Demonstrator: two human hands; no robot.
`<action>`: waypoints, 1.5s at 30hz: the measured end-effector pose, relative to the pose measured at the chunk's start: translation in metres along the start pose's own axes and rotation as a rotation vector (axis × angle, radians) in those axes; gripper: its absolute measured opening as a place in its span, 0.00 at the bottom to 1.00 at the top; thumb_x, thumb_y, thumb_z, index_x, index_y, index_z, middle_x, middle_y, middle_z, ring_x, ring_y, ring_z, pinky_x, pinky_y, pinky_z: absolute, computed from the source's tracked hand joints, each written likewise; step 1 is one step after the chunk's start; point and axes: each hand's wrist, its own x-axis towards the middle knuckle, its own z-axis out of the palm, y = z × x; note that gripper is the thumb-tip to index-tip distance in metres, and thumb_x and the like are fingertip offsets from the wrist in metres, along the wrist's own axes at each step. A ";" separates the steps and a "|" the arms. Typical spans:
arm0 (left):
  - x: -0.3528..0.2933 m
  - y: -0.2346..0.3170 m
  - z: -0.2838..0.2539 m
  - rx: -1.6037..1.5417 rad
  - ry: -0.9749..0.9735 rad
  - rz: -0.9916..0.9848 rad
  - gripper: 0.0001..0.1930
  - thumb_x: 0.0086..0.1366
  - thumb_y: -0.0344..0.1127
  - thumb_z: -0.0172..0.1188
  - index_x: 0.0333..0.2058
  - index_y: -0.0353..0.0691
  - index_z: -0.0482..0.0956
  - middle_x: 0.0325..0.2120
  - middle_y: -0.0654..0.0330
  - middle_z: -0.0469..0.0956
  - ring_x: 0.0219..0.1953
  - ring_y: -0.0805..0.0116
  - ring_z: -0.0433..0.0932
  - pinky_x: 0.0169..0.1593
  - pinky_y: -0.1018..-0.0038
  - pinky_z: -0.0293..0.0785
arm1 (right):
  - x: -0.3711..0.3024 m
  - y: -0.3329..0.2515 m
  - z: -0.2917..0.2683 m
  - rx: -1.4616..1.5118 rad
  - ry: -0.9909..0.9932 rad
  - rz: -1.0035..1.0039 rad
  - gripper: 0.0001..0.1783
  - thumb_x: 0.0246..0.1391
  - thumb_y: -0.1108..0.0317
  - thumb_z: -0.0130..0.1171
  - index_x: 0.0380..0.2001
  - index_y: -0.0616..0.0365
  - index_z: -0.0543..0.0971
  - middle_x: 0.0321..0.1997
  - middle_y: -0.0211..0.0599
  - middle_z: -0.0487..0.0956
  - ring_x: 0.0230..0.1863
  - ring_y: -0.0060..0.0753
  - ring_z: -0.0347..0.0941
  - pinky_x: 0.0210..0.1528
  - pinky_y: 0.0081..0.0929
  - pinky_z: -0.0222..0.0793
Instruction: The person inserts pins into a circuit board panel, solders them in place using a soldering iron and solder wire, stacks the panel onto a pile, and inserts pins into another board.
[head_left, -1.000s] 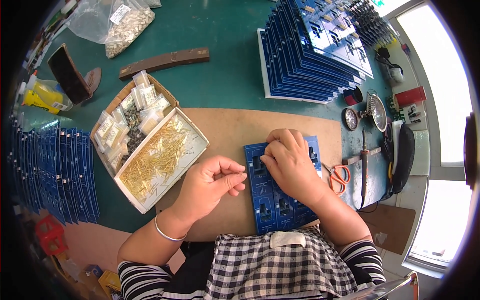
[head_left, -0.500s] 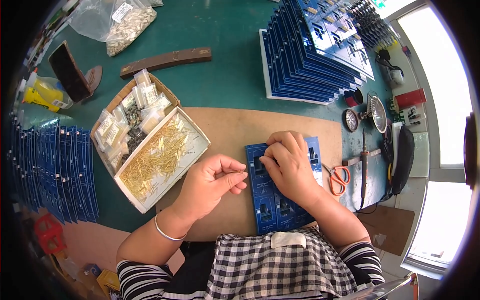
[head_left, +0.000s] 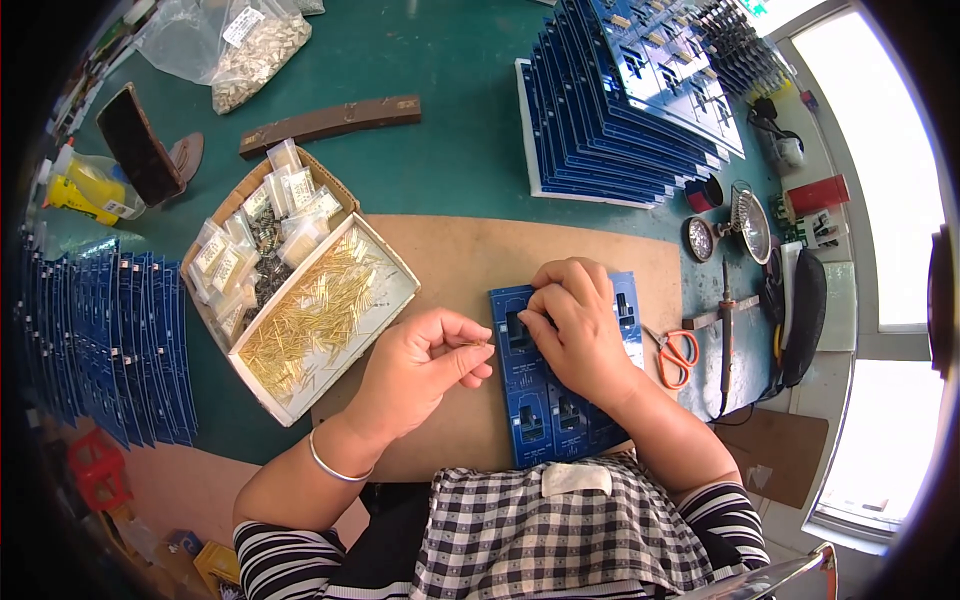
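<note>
A blue circuit board [head_left: 524,380] with cut-out openings lies in front of me on a brown board. My right hand [head_left: 582,335] rests over its upper part, thumb and fingers closed together at the board's surface; whatever they grip is hidden. Just left of the circuit board, my left hand [head_left: 418,368] is raised with thumb and forefinger pinched on thin gold-coloured pins [head_left: 482,343], whose number I cannot tell. Many similar gold pins [head_left: 305,330] lie loose in a shallow white box [head_left: 388,292] beyond my left wrist.
Small plastic packets [head_left: 300,190] fill a cardboard box behind the white one. Blue boards stand stacked at the far right [head_left: 600,130] and left [head_left: 110,340]. Orange-handled scissors [head_left: 677,360] and a soldering iron [head_left: 727,340] lie at the right. A phone [head_left: 140,145] leans on a stand.
</note>
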 end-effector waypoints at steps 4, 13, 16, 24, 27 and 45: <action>0.000 0.001 0.000 0.031 -0.003 0.001 0.06 0.65 0.27 0.61 0.40 0.32 0.78 0.31 0.59 0.80 0.31 0.76 0.80 0.36 0.81 0.78 | -0.002 0.000 -0.001 -0.052 0.019 -0.077 0.08 0.46 0.69 0.65 0.28 0.57 0.75 0.44 0.35 0.71 0.50 0.42 0.65 0.52 0.41 0.59; -0.002 0.000 0.000 0.021 0.006 0.003 0.07 0.65 0.27 0.61 0.40 0.32 0.78 0.31 0.60 0.80 0.32 0.76 0.80 0.36 0.81 0.78 | -0.002 -0.013 -0.001 -0.182 0.026 -0.136 0.07 0.45 0.68 0.64 0.29 0.53 0.77 0.41 0.30 0.73 0.48 0.37 0.68 0.53 0.40 0.59; -0.001 0.000 0.001 0.078 0.003 0.013 0.07 0.65 0.27 0.60 0.41 0.32 0.78 0.31 0.60 0.80 0.32 0.77 0.80 0.36 0.81 0.78 | -0.005 -0.012 -0.003 -0.316 -0.002 -0.185 0.06 0.45 0.66 0.62 0.29 0.49 0.77 0.38 0.26 0.75 0.44 0.30 0.71 0.52 0.40 0.60; 0.000 0.001 0.002 0.142 -0.037 -0.026 0.07 0.65 0.25 0.60 0.42 0.33 0.78 0.31 0.60 0.80 0.32 0.76 0.81 0.36 0.81 0.78 | -0.022 -0.016 -0.011 -0.413 -0.006 -0.169 0.21 0.43 0.61 0.67 0.44 0.51 0.80 0.47 0.28 0.78 0.43 0.30 0.72 0.54 0.40 0.60; 0.000 0.000 0.003 0.138 -0.038 -0.003 0.07 0.65 0.25 0.60 0.42 0.33 0.78 0.31 0.61 0.80 0.32 0.76 0.81 0.37 0.81 0.79 | -0.023 -0.022 -0.014 -0.414 -0.049 -0.125 0.20 0.44 0.62 0.67 0.43 0.51 0.80 0.48 0.28 0.78 0.43 0.31 0.72 0.53 0.39 0.61; -0.024 0.051 -0.027 0.107 0.248 0.164 0.19 0.63 0.25 0.60 0.52 0.35 0.71 0.30 0.61 0.79 0.26 0.77 0.78 0.29 0.82 0.74 | 0.021 -0.033 -0.024 0.455 -0.168 0.069 0.07 0.54 0.70 0.61 0.37 0.55 0.81 0.38 0.34 0.81 0.44 0.38 0.75 0.52 0.33 0.62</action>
